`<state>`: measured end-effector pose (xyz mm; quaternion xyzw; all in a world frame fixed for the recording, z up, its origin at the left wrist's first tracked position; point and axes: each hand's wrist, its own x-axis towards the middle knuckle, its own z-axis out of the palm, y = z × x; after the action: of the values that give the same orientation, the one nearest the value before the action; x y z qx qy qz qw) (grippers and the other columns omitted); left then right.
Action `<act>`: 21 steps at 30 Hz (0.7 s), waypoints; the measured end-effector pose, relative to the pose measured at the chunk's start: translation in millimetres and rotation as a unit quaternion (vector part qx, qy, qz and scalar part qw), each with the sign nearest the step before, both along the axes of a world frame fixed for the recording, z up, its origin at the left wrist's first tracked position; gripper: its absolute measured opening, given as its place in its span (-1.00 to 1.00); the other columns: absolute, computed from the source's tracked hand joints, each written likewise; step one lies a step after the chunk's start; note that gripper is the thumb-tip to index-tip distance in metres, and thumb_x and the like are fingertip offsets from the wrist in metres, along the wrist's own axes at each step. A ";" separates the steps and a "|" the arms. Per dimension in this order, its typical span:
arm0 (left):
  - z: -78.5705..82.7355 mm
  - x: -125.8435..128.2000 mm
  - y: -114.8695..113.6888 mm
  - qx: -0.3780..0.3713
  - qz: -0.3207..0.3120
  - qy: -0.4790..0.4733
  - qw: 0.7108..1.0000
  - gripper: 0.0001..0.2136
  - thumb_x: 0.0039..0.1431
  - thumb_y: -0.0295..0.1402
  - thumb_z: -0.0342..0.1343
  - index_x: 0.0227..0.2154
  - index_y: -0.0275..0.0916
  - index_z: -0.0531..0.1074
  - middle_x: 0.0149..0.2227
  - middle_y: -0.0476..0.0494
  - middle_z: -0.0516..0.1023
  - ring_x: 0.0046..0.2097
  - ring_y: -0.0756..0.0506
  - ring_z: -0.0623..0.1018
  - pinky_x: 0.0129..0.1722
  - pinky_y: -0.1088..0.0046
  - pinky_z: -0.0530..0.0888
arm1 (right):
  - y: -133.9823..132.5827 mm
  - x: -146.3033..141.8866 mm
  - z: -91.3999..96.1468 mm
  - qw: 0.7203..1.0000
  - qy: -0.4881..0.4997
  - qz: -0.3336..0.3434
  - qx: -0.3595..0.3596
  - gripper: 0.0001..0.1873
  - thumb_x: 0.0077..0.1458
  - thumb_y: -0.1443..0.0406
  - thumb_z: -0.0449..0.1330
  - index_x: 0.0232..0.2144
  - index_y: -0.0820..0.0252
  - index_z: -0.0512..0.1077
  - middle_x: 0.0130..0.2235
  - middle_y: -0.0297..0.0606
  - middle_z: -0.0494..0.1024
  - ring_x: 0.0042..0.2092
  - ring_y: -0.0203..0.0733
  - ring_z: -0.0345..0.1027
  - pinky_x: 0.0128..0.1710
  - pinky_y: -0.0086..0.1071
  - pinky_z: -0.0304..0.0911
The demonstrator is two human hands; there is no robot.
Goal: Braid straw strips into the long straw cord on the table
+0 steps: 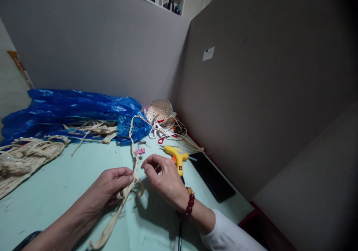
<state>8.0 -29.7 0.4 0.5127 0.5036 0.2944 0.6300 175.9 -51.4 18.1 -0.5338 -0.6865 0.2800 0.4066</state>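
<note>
My left hand (112,186) pinches a braid of pale dried plant fibre (136,165) between thumb and fingers. Loose flat strands (113,221) hang from the grip down toward the front of the table, and a short curled end sticks out on the right. Above the grip, the thin braid passes a pink binder clip (140,151) and loops up toward a blue plastic bag (128,111). My right hand (165,178) hovers just right of the braid, apart from it, with fingers curled and the thumb near the index tip. Anything between those fingertips is too small to make out.
A yellow glue gun (176,155) lies beyond my right hand, beside a black phone-like slab (214,180). Farther back are white-handled scissors (153,131) and a woven basket (159,110). Woven fibre (30,161) lies at the left. Grey partitions (112,46) enclose the table.
</note>
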 end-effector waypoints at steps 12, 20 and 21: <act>3.7 -1.6 0.2 0.264 -0.083 0.202 0.939 -0.76 0.12 -0.20 0.04 -0.44 -0.24 0.51 -0.53 -0.03 0.50 -0.46 -0.05 0.38 -0.43 0.49 0.23 | 13.8 2.6 -19.8 0.960 0.169 0.152 -0.161 -0.83 0.08 0.33 0.16 -0.50 0.30 0.47 -0.56 -0.37 0.41 -0.56 -0.42 0.07 -0.56 -0.53 -0.02; 5.9 -0.9 -8.2 0.301 -0.054 0.343 0.888 -0.69 0.15 -0.16 -0.10 -0.56 -0.20 0.38 -0.59 0.00 0.36 -0.47 -0.09 0.36 -0.46 0.45 0.15 | 13.3 -0.8 -26.2 0.972 0.168 0.097 -0.130 -0.81 0.03 0.30 0.20 -0.49 0.30 0.57 -0.54 -0.31 0.48 -0.54 -0.36 0.22 -0.48 -0.50 0.11; 4.3 -1.0 -7.5 0.294 -0.066 0.326 0.896 -0.68 0.16 -0.15 -0.11 -0.56 -0.20 0.38 -0.59 0.00 0.35 -0.47 -0.09 0.35 -0.46 0.46 0.16 | 12.8 -1.0 -24.4 0.968 0.181 0.099 -0.141 -0.80 0.03 0.29 0.21 -0.48 0.30 0.58 -0.57 -0.32 0.47 -0.55 -0.37 0.22 -0.48 -0.50 0.11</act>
<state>7.0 -37.2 4.7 0.7737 0.5364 0.2032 0.2691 174.9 -38.6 -6.3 -0.4557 -0.6044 0.5048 0.4150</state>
